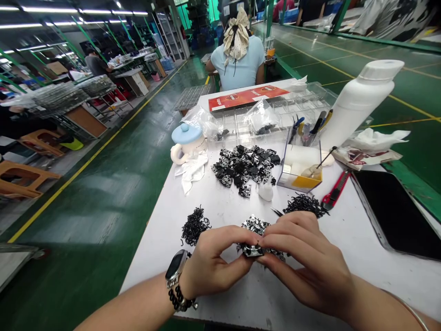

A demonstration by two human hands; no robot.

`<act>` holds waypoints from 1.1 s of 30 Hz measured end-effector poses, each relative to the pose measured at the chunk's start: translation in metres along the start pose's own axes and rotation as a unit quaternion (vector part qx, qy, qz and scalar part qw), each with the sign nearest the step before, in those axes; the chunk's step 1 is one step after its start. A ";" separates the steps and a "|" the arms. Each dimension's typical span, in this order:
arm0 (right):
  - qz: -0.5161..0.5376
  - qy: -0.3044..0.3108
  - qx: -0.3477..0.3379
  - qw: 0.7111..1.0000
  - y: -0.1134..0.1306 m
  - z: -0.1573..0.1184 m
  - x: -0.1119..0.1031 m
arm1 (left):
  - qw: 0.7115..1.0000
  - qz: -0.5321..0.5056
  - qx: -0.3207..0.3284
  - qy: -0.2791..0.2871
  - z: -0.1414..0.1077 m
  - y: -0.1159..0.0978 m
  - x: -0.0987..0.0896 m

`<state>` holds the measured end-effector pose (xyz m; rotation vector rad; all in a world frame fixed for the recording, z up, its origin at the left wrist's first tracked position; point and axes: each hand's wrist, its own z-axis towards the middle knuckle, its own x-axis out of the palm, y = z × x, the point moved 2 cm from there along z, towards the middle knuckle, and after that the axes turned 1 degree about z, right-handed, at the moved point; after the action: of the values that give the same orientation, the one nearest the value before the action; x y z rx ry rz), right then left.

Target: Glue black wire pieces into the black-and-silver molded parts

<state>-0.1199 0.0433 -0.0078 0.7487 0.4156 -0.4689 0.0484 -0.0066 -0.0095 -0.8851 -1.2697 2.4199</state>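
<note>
Pinched between the thumb and index finger of the left hand [220, 262] is a small black-and-metal part [252, 250], raised just above the counter [155, 243] at its near side. The right hand [306, 262] meets it from the other end, thumb below and index finger above, the fingers closed down to a narrow pinch; whether they also hold some tinier piece is hidden. For a part this small, the sound way seems to be a firm left pinch on the edges, with light, straight pressure from the right fingertips, so that nothing tilts, bends or slips. Keeping it low over the counter would make a drop harmless. Right behind the hands is a heap of shiny metal pieces [255, 224]. A pile of black curved pieces [195, 226] sits to the left and a second black pile [305, 204] to the right, with a pointed metal tool [276, 211] beside it, partly hidden. Farther back is a larger heap of black-and-silver parts [243, 165], between a blue-lidded mug [188, 140] and a clear box [299, 177] of tools. A red cutter [336, 191] and a dark-screened device [396, 211] lie at right.
</note>
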 end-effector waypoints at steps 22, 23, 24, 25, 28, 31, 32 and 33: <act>0.000 0.018 -0.018 1.000 0.001 0.001 -0.001 | 1.000 -0.010 -0.014 0.022 -0.003 -0.001 0.001; -0.005 0.018 -0.022 1.000 0.001 0.001 -0.002 | 0.999 -0.016 -0.023 0.021 -0.003 -0.001 0.001; -0.010 0.019 -0.026 0.999 0.002 0.001 -0.002 | 0.999 -0.025 -0.035 0.021 -0.004 -0.001 0.001; -0.016 0.019 -0.031 0.999 0.002 0.001 -0.002 | 0.998 -0.039 -0.049 0.022 -0.004 -0.001 0.002; -0.043 0.014 -0.046 0.998 0.000 -0.002 -0.004 | 0.987 -0.118 -0.106 0.027 -0.004 0.000 0.002; -0.109 0.014 -0.102 0.989 -0.001 -0.007 -0.010 | 0.942 -0.257 -0.206 0.058 -0.006 0.004 0.004; -0.133 0.019 -0.128 0.983 0.000 -0.009 -0.011 | 0.916 -0.311 -0.241 0.070 -0.007 0.005 0.005; -0.152 0.024 -0.154 0.976 0.000 -0.010 -0.013 | 0.889 -0.361 -0.270 0.077 -0.008 0.007 0.007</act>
<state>-0.1320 0.0542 -0.0077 0.3964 0.6371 -0.6564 0.0486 -0.0019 -0.0212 -0.5479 -1.8320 1.4165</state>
